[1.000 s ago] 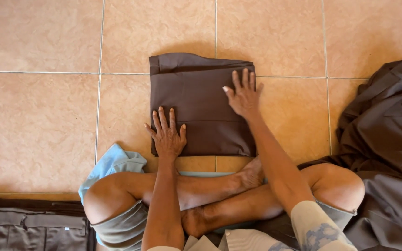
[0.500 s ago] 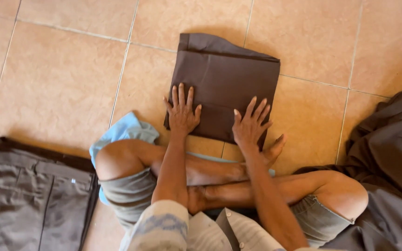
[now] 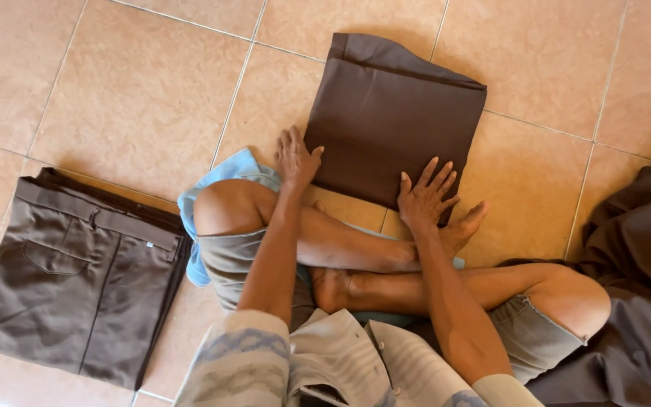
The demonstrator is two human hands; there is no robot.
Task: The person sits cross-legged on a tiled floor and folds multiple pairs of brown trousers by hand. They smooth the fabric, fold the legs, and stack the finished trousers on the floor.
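Observation:
A folded dark brown garment [image 3: 393, 113] lies flat on the tiled floor in front of my crossed legs. My left hand [image 3: 295, 158] grips its near left corner, thumb on top of the cloth. At the near right corner my right hand [image 3: 425, 196] presses down with fingers spread, curling over the edge. Both forearms reach out over my bare shins.
A stack of folded grey-brown trousers [image 3: 77, 279] sits on the floor at my left. A heap of dark unfolded cloth [image 3: 642, 286] lies at my right. A light blue cloth [image 3: 220, 181] is under my left knee. Beige tiles [image 3: 137, 90] stretch beyond.
Both hands slid from the top of the folded garment down to its near edge and took hold of the corners. The view swung left, bringing the trouser stack into sight.

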